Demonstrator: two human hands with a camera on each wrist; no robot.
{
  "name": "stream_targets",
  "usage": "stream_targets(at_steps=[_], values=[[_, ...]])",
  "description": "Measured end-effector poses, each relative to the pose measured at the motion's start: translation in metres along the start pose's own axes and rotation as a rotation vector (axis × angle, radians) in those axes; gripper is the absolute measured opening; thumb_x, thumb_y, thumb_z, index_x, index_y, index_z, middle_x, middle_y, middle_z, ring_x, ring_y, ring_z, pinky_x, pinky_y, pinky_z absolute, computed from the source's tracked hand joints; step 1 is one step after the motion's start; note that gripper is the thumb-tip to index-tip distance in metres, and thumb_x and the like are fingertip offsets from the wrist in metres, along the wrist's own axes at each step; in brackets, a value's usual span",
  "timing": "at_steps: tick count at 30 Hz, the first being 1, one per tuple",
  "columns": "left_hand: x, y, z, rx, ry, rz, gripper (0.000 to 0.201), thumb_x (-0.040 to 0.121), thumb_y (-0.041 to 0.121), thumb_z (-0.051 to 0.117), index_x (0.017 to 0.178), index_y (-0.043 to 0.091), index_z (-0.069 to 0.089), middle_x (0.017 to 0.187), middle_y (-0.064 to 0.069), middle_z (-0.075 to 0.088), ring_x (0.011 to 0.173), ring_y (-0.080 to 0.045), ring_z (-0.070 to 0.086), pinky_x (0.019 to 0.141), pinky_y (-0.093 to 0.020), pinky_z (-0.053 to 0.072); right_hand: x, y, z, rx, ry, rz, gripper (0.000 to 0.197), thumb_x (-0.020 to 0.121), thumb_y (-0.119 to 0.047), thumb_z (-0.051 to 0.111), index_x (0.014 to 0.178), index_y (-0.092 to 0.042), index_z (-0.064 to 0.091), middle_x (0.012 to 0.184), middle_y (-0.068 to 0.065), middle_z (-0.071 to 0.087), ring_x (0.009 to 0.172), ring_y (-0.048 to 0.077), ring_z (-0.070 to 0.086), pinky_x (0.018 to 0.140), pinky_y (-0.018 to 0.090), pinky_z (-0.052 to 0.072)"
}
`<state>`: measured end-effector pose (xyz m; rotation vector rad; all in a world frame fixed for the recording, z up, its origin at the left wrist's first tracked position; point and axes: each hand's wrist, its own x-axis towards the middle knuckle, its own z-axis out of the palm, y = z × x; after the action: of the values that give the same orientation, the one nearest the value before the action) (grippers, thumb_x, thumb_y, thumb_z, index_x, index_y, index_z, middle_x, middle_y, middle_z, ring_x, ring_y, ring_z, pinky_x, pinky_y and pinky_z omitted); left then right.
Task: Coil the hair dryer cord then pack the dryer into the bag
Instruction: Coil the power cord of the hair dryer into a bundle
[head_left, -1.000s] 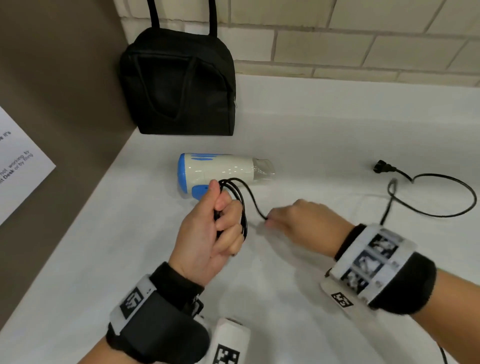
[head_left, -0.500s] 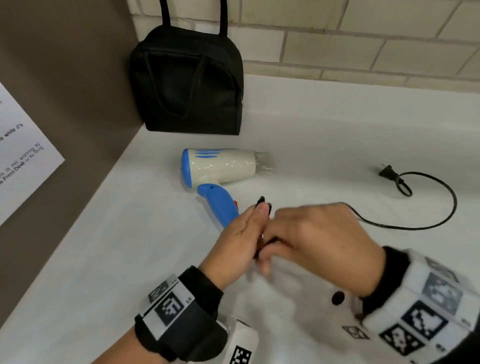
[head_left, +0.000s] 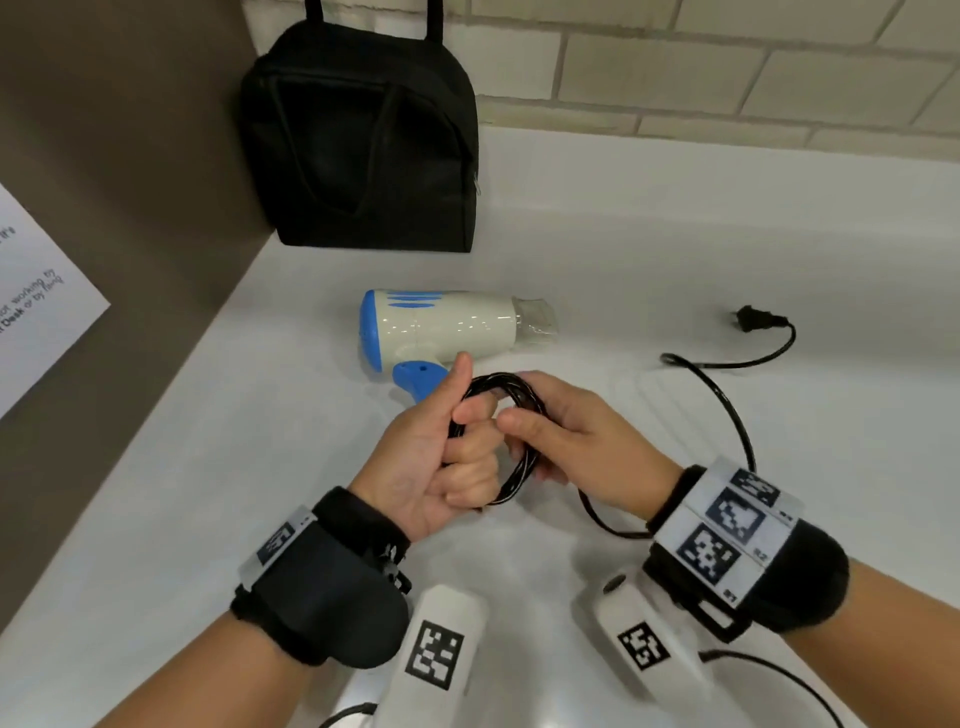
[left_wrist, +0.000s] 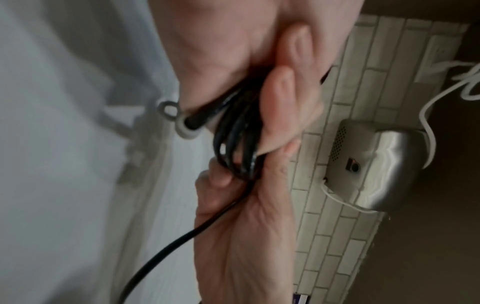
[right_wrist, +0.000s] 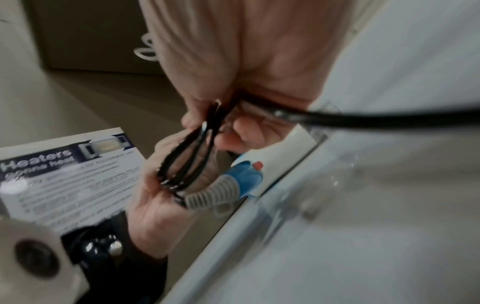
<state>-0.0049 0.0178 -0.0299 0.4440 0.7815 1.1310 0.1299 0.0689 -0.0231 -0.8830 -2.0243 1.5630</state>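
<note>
Winding the black cord (head_left: 519, 415) into loops, we have our left hand (head_left: 441, 457) closed round one side of the bundle, thumb up, and our right hand (head_left: 566, 441) grasping the other side with thumb and fingers. The hair dryer (head_left: 447, 327) is our landmark: the loops sit just in front of its blue handle, our hands meeting there above the white counter (head_left: 675, 249).

To do this step well, we judge each new turn should match the size of those already held. The left hand should clamp the stack so no loop slips, while the right feeds the slack evenly without twisting. A loose tail curves away right of the dryer to the plug (head_left: 753, 318), which lies well apart, so some cord is not yet coiled.

The cord looks glossy, thin and springy, likely to uncoil if released. The dryer lies on its side, a smooth cream barrel with blue stripes and a clear nozzle. Behind the dryer a black soft fabric bag (head_left: 363, 140) with strap handles stands against the tiled wall, seemingly zipped.
</note>
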Motion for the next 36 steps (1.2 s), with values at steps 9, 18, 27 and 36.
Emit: stream_targets(at_steps=[9,18,27,36], values=[[0.0,-0.011,-0.011,-0.158,-0.04,0.045,0.044,0.083,0.05,0.04,0.055,0.018,0.052,0.038,0.009,0.034,0.03,-0.004,0.033,0.043,-0.019,0.043,0.0,0.007,0.01,0.751,0.038,0.233,0.032,0.075,-0.046,0.04,0.067,-0.016,0.041,0.038,-0.011,0.03,0.04,0.009,0.035,0.053,0.022,0.035],[-0.001,-0.015,-0.012,-0.194,0.021,0.054,0.037,0.083,0.035,0.038,0.051,0.018,0.048,0.045,0.008,0.013,0.038,-0.01,0.008,0.034,-0.017,0.032,0.0,0.007,0.009,0.622,-0.005,0.26,0.029,0.092,-0.03,0.034,0.075,-0.012,0.049,0.041,-0.009,0.037,0.042,0.01,0.043,0.049,0.016,0.041],[0.003,-0.015,-0.006,0.059,0.145,0.142,0.037,0.073,0.038,0.049,0.043,0.023,0.032,0.032,0.012,0.019,0.028,-0.005,0.011,0.031,-0.016,0.02,0.001,0.002,0.01,-0.279,0.12,0.054,0.021,0.095,-0.017,0.034,0.083,-0.01,0.049,0.067,0.001,0.057,0.053,0.011,0.055,0.052,0.016,0.046],[-0.003,-0.009,0.0,-0.067,0.141,0.059,0.037,0.072,0.036,0.047,0.041,0.022,0.031,0.029,0.011,0.014,0.035,-0.011,0.002,0.028,-0.012,0.018,0.001,0.017,0.005,0.479,-0.134,0.134,0.022,0.093,-0.02,0.033,0.077,-0.01,0.044,0.051,-0.003,0.058,0.035,0.009,0.048,0.034,0.016,0.033]])
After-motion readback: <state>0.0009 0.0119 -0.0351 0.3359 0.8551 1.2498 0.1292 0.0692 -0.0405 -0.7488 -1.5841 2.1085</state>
